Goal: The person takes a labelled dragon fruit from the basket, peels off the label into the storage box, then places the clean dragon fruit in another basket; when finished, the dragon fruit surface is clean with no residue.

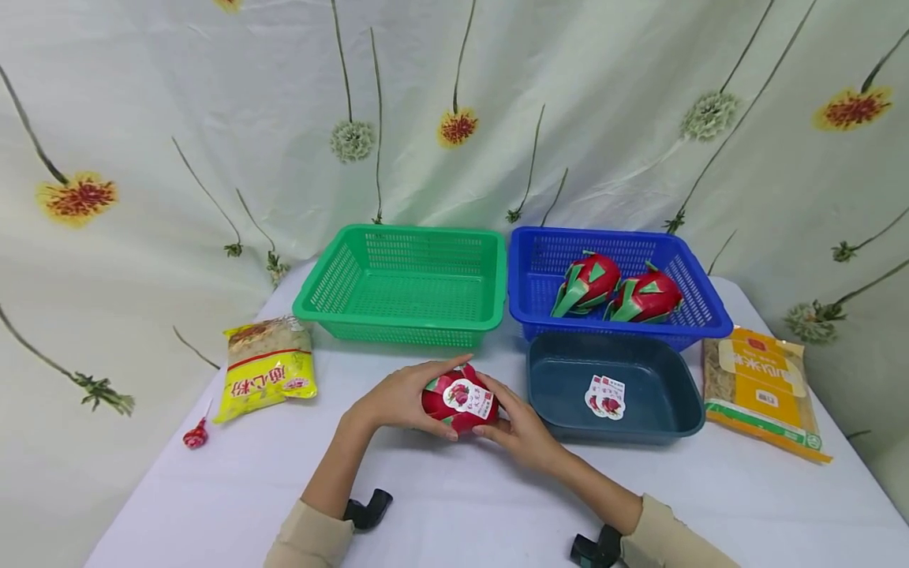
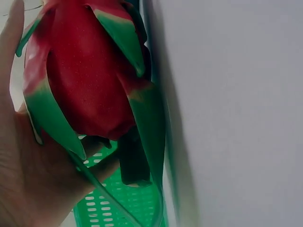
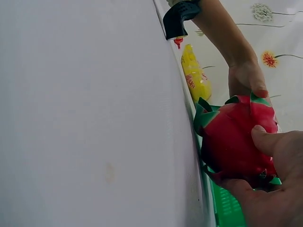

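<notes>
A red dragon fruit [image 1: 438, 401] with green-tipped scales is between both hands at the middle of the table. A white label [image 1: 469, 397] with a fruit picture is on its upper side. My left hand [image 1: 405, 398] grips the fruit from the left, thumb toward me and fingers over the far side. From the right, my right hand [image 1: 524, 432] holds it with thumb and fingers. The left wrist view shows the fruit's red body [image 2: 90, 71] beside the palm; in the right wrist view the right thumb [image 3: 267, 139] presses its skin.
Behind the hands stands a green basket [image 1: 398, 323]; right of it, a blue basket [image 1: 529, 312] holds two dragon fruits [image 1: 648, 295]. A dark tray [image 1: 568, 422] contains labels [image 1: 606, 397]. Bagged goods flank them: a yellow bag [image 1: 266, 371] and an orange packet [image 1: 763, 390]. A red lollipop [image 1: 195, 435] lies left.
</notes>
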Demonstrator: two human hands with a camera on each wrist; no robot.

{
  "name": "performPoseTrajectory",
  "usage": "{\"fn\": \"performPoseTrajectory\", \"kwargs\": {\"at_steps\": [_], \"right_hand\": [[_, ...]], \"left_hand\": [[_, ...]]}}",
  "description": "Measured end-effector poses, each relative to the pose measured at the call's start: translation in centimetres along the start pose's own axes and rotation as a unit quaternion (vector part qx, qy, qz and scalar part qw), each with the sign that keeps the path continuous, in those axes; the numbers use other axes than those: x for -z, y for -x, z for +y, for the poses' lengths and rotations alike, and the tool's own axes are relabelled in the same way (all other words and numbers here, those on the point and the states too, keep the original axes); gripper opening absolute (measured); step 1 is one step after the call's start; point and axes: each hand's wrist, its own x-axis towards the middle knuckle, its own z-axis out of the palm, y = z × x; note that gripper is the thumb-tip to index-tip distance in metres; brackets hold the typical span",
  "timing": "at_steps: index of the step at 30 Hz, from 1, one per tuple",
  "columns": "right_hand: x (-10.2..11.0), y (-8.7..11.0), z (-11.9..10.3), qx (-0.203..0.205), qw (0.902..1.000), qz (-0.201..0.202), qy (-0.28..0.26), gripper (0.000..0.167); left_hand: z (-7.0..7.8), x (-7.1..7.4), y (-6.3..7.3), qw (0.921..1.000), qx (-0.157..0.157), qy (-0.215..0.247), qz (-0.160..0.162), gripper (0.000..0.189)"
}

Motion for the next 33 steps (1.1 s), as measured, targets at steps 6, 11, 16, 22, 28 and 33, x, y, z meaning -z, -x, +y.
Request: {"fn": "performPoseTrajectory", "kwargs": {"at_steps": [6,11,16,22,28,33], "right_hand": [[0.7,-0.1,-1.1,-0.016,0.9998,0.008,-0.006,0.069],[0.8,-0.1,-3.1,-0.017,0.9916,0.128,0.009,0.056],[0.1,0.2,-4.4,-0.035,0.9791,0.193,0.053,0.043],[-0.1,0.0,-3.8,-0.034,0.9725,0.231,-0.001,0.04],[-0.2,0.0,-2.7,0.027,0.9604,0.275,-0.033,0.027],[-0.3,0.0,-2.4,0.034,0.9496,0.306,-0.058,0.019]], "left_hand": [[0.0,-0.4,0.2,0.9994,0.012,-0.015,0.028,0.096],[-0.4,-1.1,0.7,0.9942,-0.009,-0.016,0.106,0.091],[-0.2,-1.7,0.9,0.9803,-0.065,-0.041,0.182,0.092],[0.7,-1.9,0.6,0.9534,-0.13,-0.078,0.261,0.093],[1.2,-2.3,0.4,0.9375,-0.155,-0.092,0.298,0.091],[1.5,-2.5,0.3,0.9306,-0.16,-0.104,0.312,0.09]]}}
